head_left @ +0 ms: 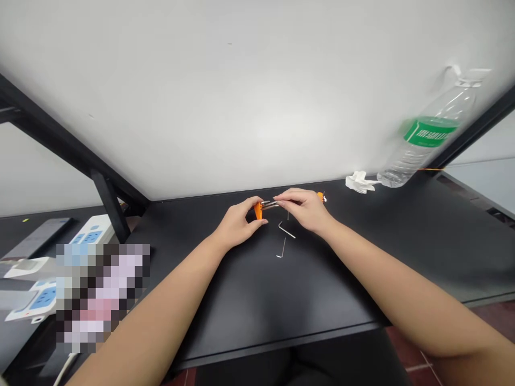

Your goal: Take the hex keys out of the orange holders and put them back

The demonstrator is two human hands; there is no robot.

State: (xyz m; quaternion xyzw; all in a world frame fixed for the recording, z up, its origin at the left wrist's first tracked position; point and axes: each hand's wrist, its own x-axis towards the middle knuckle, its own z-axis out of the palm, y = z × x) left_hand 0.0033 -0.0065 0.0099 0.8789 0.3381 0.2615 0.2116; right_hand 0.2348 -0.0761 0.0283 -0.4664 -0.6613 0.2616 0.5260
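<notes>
Left hand [238,222] fingers clamped on orange hex-key holder [258,210] at far centre of black desk [402,252], right hand [308,209] fingers pinched on a metal key [270,203] in the holder — two loose hex keys [286,230] just near of the hands, water bottle [426,134] and crumpled tissue [359,182] far right.

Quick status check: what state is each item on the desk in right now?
Orange hex key holder: pinched in left hand.
Hex keys in holder: right hand fingers on them.
Two loose hex keys: lying flat on desk.
Water bottle: upright, capped.
Tissue: crumpled.
</notes>
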